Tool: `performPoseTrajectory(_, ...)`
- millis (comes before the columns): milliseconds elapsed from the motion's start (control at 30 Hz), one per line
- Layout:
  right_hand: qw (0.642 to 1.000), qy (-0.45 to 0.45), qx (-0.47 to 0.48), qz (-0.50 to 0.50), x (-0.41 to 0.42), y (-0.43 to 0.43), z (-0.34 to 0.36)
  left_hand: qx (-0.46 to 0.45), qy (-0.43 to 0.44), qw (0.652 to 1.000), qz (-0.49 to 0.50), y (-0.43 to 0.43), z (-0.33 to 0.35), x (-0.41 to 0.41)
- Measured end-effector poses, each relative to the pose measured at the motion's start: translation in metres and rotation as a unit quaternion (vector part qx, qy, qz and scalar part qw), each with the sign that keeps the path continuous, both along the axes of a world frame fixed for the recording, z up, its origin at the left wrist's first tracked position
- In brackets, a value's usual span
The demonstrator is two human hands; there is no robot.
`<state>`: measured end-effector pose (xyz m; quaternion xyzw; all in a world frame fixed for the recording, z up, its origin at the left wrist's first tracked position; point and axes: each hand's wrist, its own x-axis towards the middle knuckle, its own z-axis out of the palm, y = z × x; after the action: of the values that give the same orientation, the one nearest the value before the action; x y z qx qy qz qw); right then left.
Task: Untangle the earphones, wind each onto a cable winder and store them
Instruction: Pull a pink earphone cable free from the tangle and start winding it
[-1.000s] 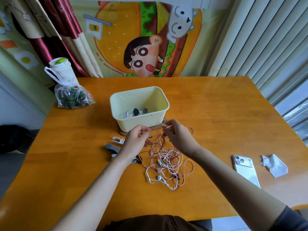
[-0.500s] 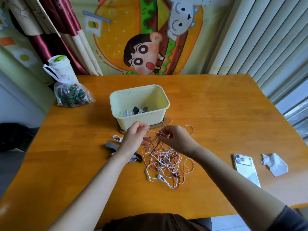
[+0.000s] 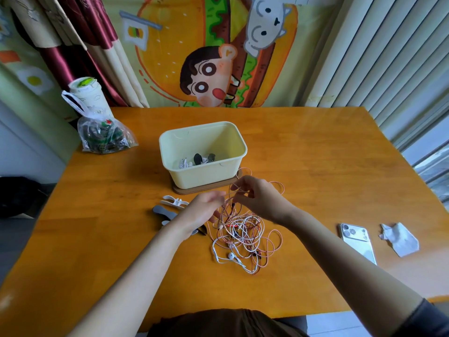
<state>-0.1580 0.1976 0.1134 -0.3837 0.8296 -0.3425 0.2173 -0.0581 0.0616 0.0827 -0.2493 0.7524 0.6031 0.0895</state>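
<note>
A tangle of pink, white and dark red earphones (image 3: 245, 237) lies on the wooden table in front of the cream storage box (image 3: 239, 152). My right hand (image 3: 260, 199) pinches pink strands and holds them up above the heap. My left hand (image 3: 202, 211) is blurred, just left of the tangle, with its fingers stretched toward the cables and gripping nothing I can see. A white cable winder (image 3: 173, 201) and a grey cable winder (image 3: 162, 211) lie left of my left hand; a black one (image 3: 203, 230) shows partly under it. Wound earphones (image 3: 196, 160) lie inside the box.
The box stands on a brown board (image 3: 206, 189). A phone (image 3: 357, 242) and a crumpled tissue (image 3: 399, 239) lie at the right. A plastic bag (image 3: 104, 135) with a paper cup (image 3: 87, 96) behind it sits at the back left corner.
My left hand has let go of the strand it pinched and dropped lower, its fingers now stretched out. My right hand still holds pink strands up.
</note>
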Motion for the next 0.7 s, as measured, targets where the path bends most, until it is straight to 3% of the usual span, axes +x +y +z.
performPoseTrajectory(333,1.000,-0.010,0.006,-0.002,-0.0006,0.0064,-0.0030,-0.042,0.047,0.997,0.033,-0.0010,0.0022,0.0029)
performPoseTrajectory(467,1.000,-0.013,-0.002,0.005,0.0006,0.0044,-0.0022,-0.051,0.058,0.997,0.004,0.0037,0.0058,0.0038)
performPoseTrajectory(700,1.000,-0.024,-0.015,-0.003,0.0024,0.0068,-0.0018,0.034,0.079,0.994,0.072,0.0030,0.0081,0.0047)
